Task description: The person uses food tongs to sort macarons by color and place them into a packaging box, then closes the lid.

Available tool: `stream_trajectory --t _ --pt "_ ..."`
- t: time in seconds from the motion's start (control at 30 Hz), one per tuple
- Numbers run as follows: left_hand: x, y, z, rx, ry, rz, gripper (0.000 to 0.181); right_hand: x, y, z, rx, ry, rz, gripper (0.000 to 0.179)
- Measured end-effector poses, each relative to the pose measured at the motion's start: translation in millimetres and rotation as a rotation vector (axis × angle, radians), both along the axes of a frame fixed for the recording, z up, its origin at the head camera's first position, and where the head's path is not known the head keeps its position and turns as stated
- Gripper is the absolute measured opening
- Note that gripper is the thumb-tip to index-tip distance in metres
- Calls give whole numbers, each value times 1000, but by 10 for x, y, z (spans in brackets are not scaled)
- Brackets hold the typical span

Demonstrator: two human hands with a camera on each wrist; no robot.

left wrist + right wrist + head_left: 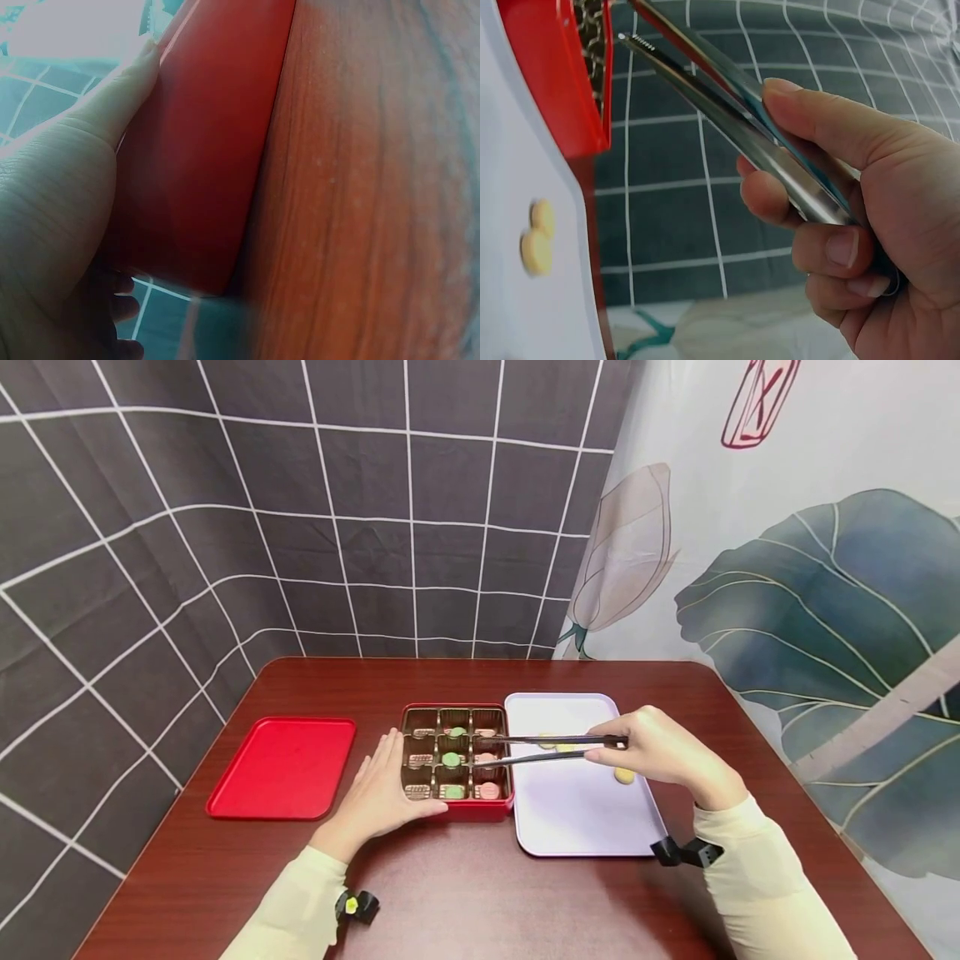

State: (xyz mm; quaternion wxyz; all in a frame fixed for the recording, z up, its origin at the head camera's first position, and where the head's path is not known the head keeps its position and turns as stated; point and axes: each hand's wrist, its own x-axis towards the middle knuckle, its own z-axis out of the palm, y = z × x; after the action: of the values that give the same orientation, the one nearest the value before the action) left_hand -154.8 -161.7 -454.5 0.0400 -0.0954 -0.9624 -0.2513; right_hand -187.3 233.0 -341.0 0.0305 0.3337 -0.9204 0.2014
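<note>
My left hand [381, 789] lies along the left side of a red box [472, 811], fingers straight, thumb stretched over its front edge. In the left wrist view, that thumb touches the rim. Inside the box, a brown divided insert holds round green pieces [451, 760] down the middle column and pink pieces [489, 791] down the right one. My right hand [663, 752] grips metal tongs [780, 172] between thumb and fingers. Their tips are apart at the middle compartment of the right column, with a pink piece showing between the arms.
A white tray [585, 827] sits against the box's right side, with several round yellow pieces [624, 775] on it. Left of the box lies a flat red lid [288, 768] on the brown table [442, 893]. Cloth hangings stand behind the table.
</note>
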Motion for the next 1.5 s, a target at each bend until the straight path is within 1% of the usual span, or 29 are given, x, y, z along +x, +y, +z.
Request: stream_trajectory --t 0.13,0.27,0.47,0.6,0.7,0.8,0.9,1.17,1.3,1.43,1.5 --pt "6 2 11 5 -8 -2 136 64 199 -46 -44 -36 -76 33" --pt "0 0 10 6 -15 -1 137 141 419 -90 -70 -31 -138 35" --pt "-15 -3 -11 1 -20 5 140 266 748 -163 -47 -15 -233 38" --pt "-16 -5 -14 -3 -22 6 140 339 937 -229 -36 1 -284 33" --pt "-12 -7 -10 -5 -22 7 139 389 1054 -274 -24 2 -311 32" --pt "-10 -5 -6 -1 -19 7 139 429 1149 -301 -11 -15 -341 35" --pt "-11 -1 -7 0 -17 6 138 465 1229 -303 -2 -42 -369 37" --pt "-7 2 -16 0 -20 4 137 531 1408 -291 34 -52 -418 40" --pt "-16 1 -14 -3 -16 6 136 561 1485 -307 50 -26 -434 41" --pt "-24 3 -16 -5 -18 5 136 599 1555 -337 58 15 -439 38" --pt "-25 3 -23 -7 -19 4 137 619 1592 -350 60 22 -439 36"
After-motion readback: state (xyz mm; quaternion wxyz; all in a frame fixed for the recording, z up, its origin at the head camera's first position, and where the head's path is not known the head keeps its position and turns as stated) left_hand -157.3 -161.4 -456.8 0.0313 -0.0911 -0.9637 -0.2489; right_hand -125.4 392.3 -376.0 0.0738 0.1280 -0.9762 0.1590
